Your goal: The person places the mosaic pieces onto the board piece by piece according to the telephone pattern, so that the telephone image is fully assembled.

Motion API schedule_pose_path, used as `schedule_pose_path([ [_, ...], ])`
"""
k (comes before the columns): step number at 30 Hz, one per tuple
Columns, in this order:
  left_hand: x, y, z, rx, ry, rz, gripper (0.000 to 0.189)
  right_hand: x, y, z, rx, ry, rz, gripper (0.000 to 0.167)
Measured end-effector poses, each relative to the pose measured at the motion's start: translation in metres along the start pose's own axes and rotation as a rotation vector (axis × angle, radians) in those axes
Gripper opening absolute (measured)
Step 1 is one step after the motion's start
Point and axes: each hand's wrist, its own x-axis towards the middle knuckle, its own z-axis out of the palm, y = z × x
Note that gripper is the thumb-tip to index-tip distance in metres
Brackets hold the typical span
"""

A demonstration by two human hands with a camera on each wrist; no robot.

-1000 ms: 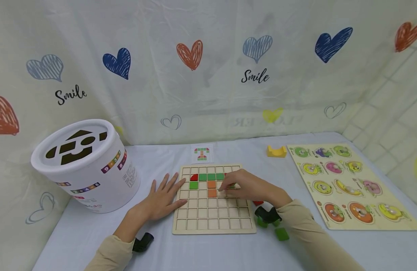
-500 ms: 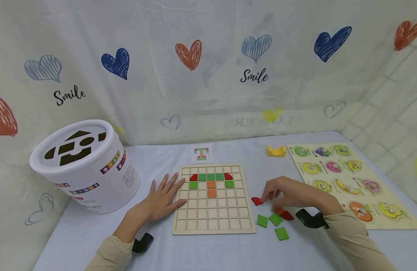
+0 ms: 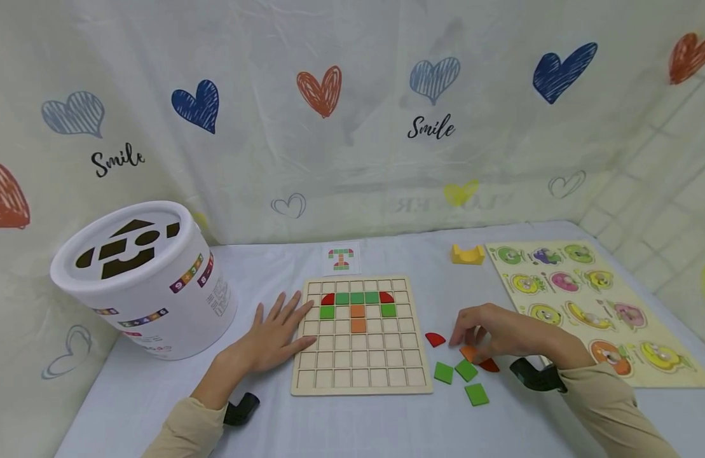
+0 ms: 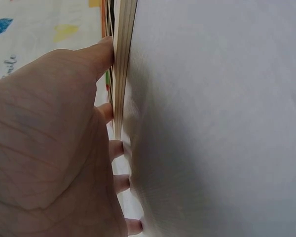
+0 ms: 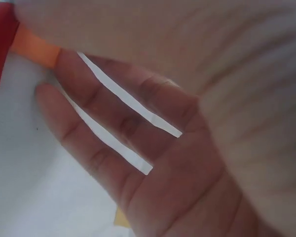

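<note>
My left hand lies spread on the cloth, thumb and forefinger touching the left edge of a wooden grid board. In the left wrist view the thumb presses the board's side. Red, green and orange tiles fill some upper squares, including an orange square. Right of the board, my right hand pinches an orange tile between thumb and fingers, low over the table. A red quarter-round tile lies left of it, another red one partly under the thumb.
Loose green squares lie near the board's right edge. A pattern card is behind the board. A white bucket stands at left, a fruit puzzle board at right, and a yellow arch block at the back.
My right hand has left the grid, where a green square and a red quarter-round now show, and moved right to the loose tiles, taking hold of an orange one. The left hand stays put.
</note>
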Motion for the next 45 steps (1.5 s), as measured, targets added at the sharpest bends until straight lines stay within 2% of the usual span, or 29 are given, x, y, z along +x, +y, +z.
schedule_pose_path([
  [7,-0.001,0.002,-0.003,0.005,-0.013,0.000,0.080,0.001,0.002,0.000,0.006,0.038,0.045,0.024],
  [15,-0.002,0.001,-0.002,-0.022,0.016,0.022,0.079,0.004,0.001,-0.003,0.031,0.051,0.119,0.024],
  [20,-0.002,-0.001,0.001,-0.030,0.034,0.031,0.080,0.006,0.002,-0.004,0.036,0.043,0.122,0.025],
  [28,-0.002,0.004,-0.004,0.007,-0.010,-0.006,0.078,0.007,0.009,-0.005,0.064,0.054,0.097,0.025],
  [32,-0.002,0.004,-0.004,0.005,0.001,0.000,0.078,0.010,0.014,-0.003,0.071,0.085,0.080,0.023],
  [38,0.000,-0.002,0.003,-0.007,0.033,0.026,0.081,0.015,0.015,-0.003,0.070,0.124,0.037,0.017],
  [43,-0.001,-0.001,0.001,-0.023,0.029,0.028,0.080,0.024,0.008,-0.001,0.037,0.192,-0.027,0.014],
  [45,0.000,0.000,0.000,-0.007,0.013,0.010,0.080,0.030,0.005,0.000,0.024,0.235,-0.063,0.014],
])
